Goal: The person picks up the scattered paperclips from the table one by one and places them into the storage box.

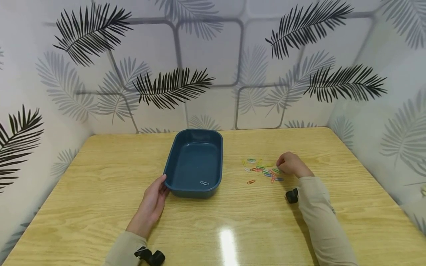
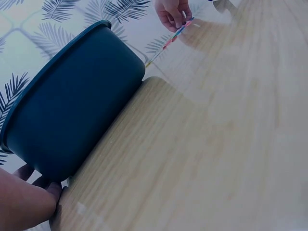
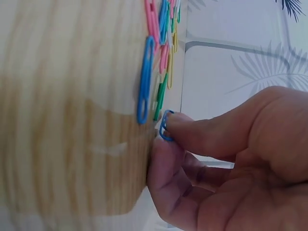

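A dark blue plastic basin [image 1: 194,193] stands on the table with one pale paper clip [image 1: 204,183] lying inside near its front end. At its near left corner my left hand [image 1: 154,201] holds the outer wall, with some fingers hidden against the side. To the right of the basin lie several coloured paper clips [image 1: 267,174] in a loose group. Over that group's right edge, my right hand [image 1: 291,164] pinches a blue paper clip [image 3: 164,126] between thumb and finger. Another blue paper clip [image 3: 145,82] and a green one [image 3: 160,96] lie close by on the wood.
The light wooden table [image 1: 100,177] meets a leaf-patterned wall [image 1: 213,55] at the back and the sides. One red paper clip [image 1: 251,181] lies a little apart, nearer the front. Small black cameras [image 1: 291,195] are strapped to both sleeves.
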### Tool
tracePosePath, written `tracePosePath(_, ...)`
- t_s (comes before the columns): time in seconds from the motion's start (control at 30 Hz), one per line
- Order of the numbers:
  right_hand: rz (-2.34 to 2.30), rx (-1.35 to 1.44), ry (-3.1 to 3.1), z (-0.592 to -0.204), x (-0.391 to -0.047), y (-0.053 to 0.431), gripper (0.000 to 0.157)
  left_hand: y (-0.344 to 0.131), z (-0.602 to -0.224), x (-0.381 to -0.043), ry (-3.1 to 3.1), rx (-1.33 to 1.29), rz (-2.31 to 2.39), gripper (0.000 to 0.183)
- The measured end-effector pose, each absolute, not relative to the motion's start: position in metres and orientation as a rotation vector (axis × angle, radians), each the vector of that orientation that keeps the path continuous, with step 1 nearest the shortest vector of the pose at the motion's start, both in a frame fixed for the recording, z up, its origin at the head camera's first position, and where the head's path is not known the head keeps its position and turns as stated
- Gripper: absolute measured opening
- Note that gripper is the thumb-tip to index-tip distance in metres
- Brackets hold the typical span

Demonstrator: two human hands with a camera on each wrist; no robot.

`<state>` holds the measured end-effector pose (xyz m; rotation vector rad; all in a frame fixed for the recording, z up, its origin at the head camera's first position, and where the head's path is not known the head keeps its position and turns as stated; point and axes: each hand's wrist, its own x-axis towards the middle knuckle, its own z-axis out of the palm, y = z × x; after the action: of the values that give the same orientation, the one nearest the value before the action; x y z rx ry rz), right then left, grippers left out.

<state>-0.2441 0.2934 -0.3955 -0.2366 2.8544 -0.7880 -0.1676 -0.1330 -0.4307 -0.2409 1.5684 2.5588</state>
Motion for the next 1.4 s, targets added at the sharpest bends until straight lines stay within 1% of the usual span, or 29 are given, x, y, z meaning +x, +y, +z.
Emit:
tracePosePath(0.23, -0.830, -0.180, 2.873, -0.398, -0.246, 0.292, 0.025, -0.133, -0.432, -0.167, 1.540, -0.236, 2.583, 0.048)
tracePosePath(0.47, -0.868, -0.131, 2.931, -0.398, -0.248, 0.284, 0.025, -0.132, -0.432, -0.167, 1.536, -0.230, 2.586, 0.049)
tracePosePath(0.93, -1.305, -0.024, 2.764, -0.395, -0.249, 0.263, 0.027, -0.133, -0.430, -0.166, 1.533, -0.254, 2.582, 0.047)
tracePosePath(1.2, -1.514, -0.091, 2.680, -0.391, -0.250, 0.238, 0.027, -0.133, -0.432, -0.166, 1.502, -0.263, 2.615, 0.037)
tracePosePath(1.4, -1.671, -0.130, 2.604, -0.394, -0.253, 0.224, 0.028, -0.133, -0.432, -0.167, 1.507, -0.265, 2.613, 0.039)
